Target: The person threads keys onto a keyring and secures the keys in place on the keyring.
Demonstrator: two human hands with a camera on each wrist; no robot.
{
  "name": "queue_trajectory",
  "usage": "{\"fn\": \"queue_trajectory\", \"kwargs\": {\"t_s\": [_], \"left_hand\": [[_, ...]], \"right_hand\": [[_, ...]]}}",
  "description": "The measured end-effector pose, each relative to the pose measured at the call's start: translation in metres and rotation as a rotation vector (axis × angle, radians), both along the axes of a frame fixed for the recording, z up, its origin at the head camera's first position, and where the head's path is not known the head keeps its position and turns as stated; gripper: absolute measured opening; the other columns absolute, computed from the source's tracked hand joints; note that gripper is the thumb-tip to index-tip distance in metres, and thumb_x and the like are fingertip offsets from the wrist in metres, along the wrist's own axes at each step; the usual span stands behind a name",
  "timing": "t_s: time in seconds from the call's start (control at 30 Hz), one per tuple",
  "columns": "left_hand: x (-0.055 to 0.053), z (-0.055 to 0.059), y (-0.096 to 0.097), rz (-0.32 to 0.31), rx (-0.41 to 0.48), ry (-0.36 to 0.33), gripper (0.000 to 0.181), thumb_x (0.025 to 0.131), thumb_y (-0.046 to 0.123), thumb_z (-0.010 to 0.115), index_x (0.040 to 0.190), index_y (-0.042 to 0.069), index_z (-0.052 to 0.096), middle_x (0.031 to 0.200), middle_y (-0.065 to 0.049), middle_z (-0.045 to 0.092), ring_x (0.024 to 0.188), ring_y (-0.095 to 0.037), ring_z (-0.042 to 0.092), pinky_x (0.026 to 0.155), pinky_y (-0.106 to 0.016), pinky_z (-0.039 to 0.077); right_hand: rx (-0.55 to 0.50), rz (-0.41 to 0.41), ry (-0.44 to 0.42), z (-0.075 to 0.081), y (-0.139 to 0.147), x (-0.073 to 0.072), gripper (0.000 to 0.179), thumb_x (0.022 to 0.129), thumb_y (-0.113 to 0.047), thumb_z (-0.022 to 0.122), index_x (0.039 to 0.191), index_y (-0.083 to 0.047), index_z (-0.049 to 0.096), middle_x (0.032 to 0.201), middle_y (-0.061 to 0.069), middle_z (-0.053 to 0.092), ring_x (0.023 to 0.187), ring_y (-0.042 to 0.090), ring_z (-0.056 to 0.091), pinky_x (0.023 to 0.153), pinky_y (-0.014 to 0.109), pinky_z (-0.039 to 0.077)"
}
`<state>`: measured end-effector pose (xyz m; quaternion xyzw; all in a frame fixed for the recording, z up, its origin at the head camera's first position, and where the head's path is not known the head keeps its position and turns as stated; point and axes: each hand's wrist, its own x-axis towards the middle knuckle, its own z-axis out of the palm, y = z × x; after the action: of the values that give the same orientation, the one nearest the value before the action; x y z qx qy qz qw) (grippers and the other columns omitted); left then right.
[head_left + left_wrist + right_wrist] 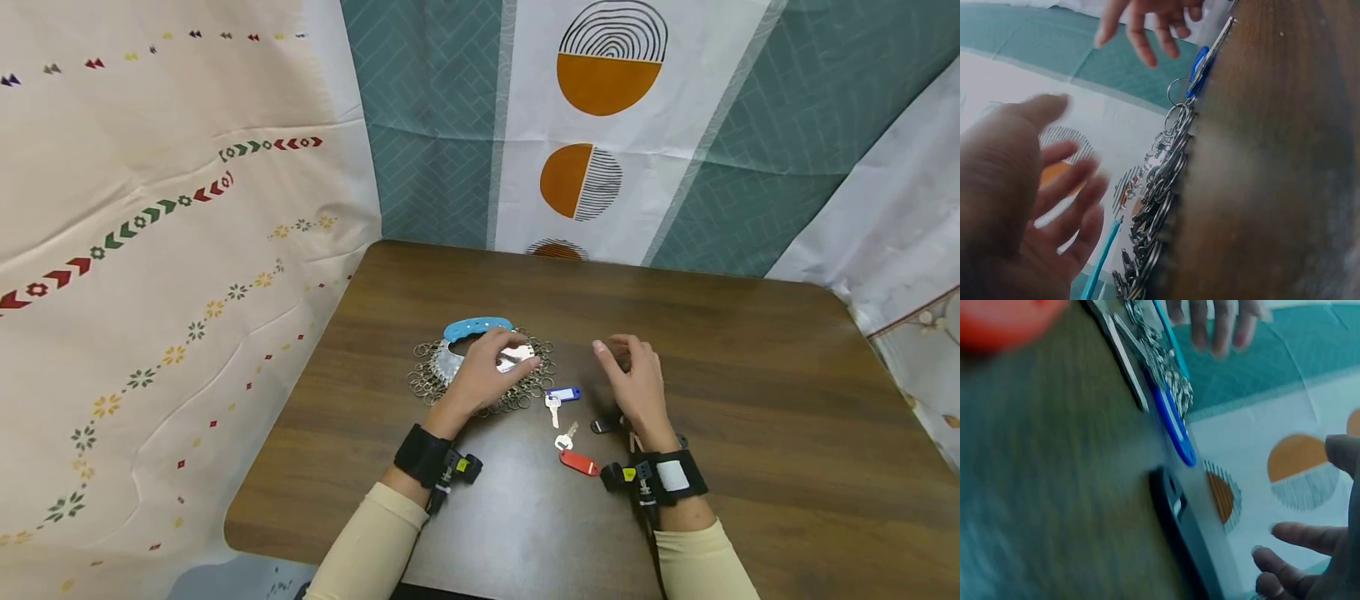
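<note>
My left hand hovers with loosely bent fingers over a round metal plate that has a blue handle and many small rings along its edge. The hand covers part of the plate. To the right, my right hand is raised over the table, fingers spread and holding nothing. Between the hands lie a blue key tag with a silver key, and a red key tag with another key. A black key tag lies partly hidden beneath my right wrist.
Everything lies on a brown wooden table. A patterned cloth hangs behind its far edge, and a light printed cloth hangs at the left. Black straps with small cameras are on both wrists.
</note>
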<state>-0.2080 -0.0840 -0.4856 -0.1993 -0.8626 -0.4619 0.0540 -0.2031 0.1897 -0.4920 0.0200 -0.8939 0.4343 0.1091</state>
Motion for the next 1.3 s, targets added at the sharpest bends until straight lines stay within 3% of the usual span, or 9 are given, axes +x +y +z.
{"fn": "queue_trajectory", "kwargs": {"t_s": [0.1, 0.17, 0.3, 0.4, 0.63, 0.73, 0.93, 1.13, 1.3], "left_hand": [[0.001, 0.000, -0.001, -0.073, -0.030, 0.038, 0.025, 0.101, 0.028, 0.076, 0.118, 0.009, 0.076, 0.106, 0.001, 0.072, 0.095, -0.015, 0.068, 0.083, -0.029, 0.058], [0.001, 0.000, -0.001, -0.091, -0.082, 0.056, 0.017, 0.101, 0.024, 0.076, 0.113, 0.012, 0.078, 0.098, 0.004, 0.072, 0.087, -0.010, 0.066, 0.078, -0.026, 0.056], [0.002, -0.003, -0.004, -0.043, -0.158, 0.055, 0.014, 0.101, 0.023, 0.077, 0.112, 0.014, 0.078, 0.093, 0.006, 0.068, 0.080, -0.007, 0.061, 0.074, -0.026, 0.052], [0.001, -0.004, -0.006, -0.021, -0.176, 0.041, 0.015, 0.101, 0.022, 0.077, 0.112, 0.012, 0.077, 0.091, 0.005, 0.066, 0.078, -0.008, 0.061, 0.073, -0.027, 0.052], [-0.001, -0.003, -0.006, -0.020, -0.200, 0.031, 0.014, 0.101, 0.020, 0.076, 0.112, 0.012, 0.077, 0.092, 0.004, 0.065, 0.080, -0.010, 0.061, 0.074, -0.027, 0.052], [-0.002, -0.002, -0.005, -0.012, -0.215, 0.031, 0.013, 0.102, 0.019, 0.073, 0.112, 0.012, 0.077, 0.095, 0.002, 0.065, 0.083, -0.011, 0.062, 0.076, -0.028, 0.052], [-0.003, -0.005, -0.004, -0.024, -0.251, -0.015, 0.017, 0.106, 0.019, 0.067, 0.117, 0.012, 0.076, 0.101, 0.002, 0.067, 0.089, -0.012, 0.064, 0.082, -0.029, 0.053], [-0.005, -0.005, -0.003, -0.039, -0.246, -0.034, 0.017, 0.106, 0.020, 0.067, 0.117, 0.012, 0.076, 0.100, 0.001, 0.067, 0.089, -0.012, 0.064, 0.083, -0.029, 0.053], [-0.005, -0.004, -0.003, -0.045, -0.252, -0.040, 0.017, 0.105, 0.020, 0.067, 0.118, 0.011, 0.076, 0.101, 0.001, 0.067, 0.089, -0.012, 0.064, 0.082, -0.029, 0.053]], "right_hand": [[-0.001, 0.042, -0.045, -0.006, 0.006, -0.003, 0.053, 0.107, -0.051, 0.059, 0.129, -0.003, 0.063, 0.116, 0.019, 0.062, 0.104, 0.034, 0.056, 0.087, 0.045, 0.043], [0.027, 0.088, -0.079, -0.006, 0.010, -0.004, 0.049, 0.107, -0.051, 0.060, 0.119, -0.004, 0.066, 0.106, 0.016, 0.064, 0.095, 0.030, 0.057, 0.081, 0.042, 0.044], [0.121, 0.241, -0.144, -0.003, 0.013, -0.004, 0.041, 0.103, -0.051, 0.067, 0.097, -0.010, 0.069, 0.084, 0.007, 0.061, 0.078, 0.024, 0.054, 0.068, 0.037, 0.043], [0.165, 0.388, -0.196, 0.003, 0.011, -0.001, 0.036, 0.099, -0.048, 0.074, 0.086, -0.016, 0.070, 0.077, 0.002, 0.059, 0.074, 0.021, 0.053, 0.064, 0.033, 0.042], [0.135, 0.816, -0.352, 0.018, 0.000, 0.009, 0.016, 0.095, -0.035, 0.082, 0.096, -0.021, 0.074, 0.082, -0.003, 0.061, 0.076, 0.019, 0.056, 0.066, 0.030, 0.045], [0.141, 0.937, -0.398, 0.023, -0.002, 0.013, 0.016, 0.094, -0.028, 0.084, 0.104, -0.020, 0.074, 0.086, -0.001, 0.061, 0.081, 0.020, 0.057, 0.071, 0.031, 0.047], [0.204, 0.989, -0.407, 0.028, -0.006, 0.018, 0.013, 0.093, -0.019, 0.083, 0.101, -0.021, 0.073, 0.095, 0.002, 0.061, 0.092, 0.022, 0.054, 0.078, 0.036, 0.046], [0.255, 1.009, -0.339, 0.030, -0.009, 0.018, 0.015, 0.092, -0.012, 0.081, 0.090, -0.023, 0.072, 0.089, -0.006, 0.059, 0.090, 0.018, 0.053, 0.078, 0.035, 0.045], [0.145, 0.979, -0.317, 0.026, -0.010, 0.014, 0.013, 0.097, -0.009, 0.077, 0.094, -0.020, 0.071, 0.093, -0.004, 0.061, 0.088, 0.019, 0.056, 0.075, 0.033, 0.049]]}}
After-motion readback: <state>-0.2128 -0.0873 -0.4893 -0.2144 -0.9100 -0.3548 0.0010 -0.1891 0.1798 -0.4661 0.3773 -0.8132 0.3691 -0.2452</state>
